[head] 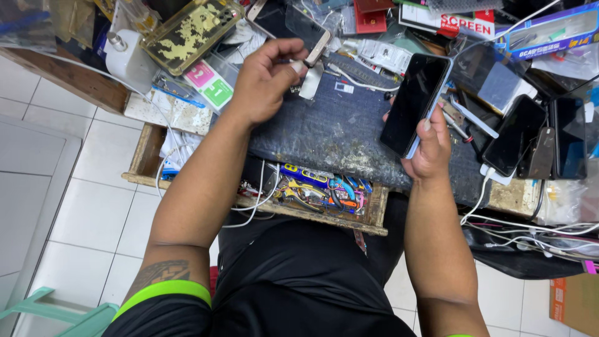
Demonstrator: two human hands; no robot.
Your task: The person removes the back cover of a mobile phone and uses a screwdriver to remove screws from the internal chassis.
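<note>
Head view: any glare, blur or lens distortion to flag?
Head view: even, bright light with soft shadows; wide-angle lens bows the white floor tiles at the edges. Black-screened smartphone in the right hand shows a faint sheen, no hard glare. Left hand, pinching a small silvery part, is slightly soft; the clear plastic packets catch highlights.

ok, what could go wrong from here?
1. The right hand holds the phone by its lower edge only, tilted above the mat; it could slip.
2. The left hand pinches a small part over the open drawer; dropped, it might vanish among the tools.
</note>
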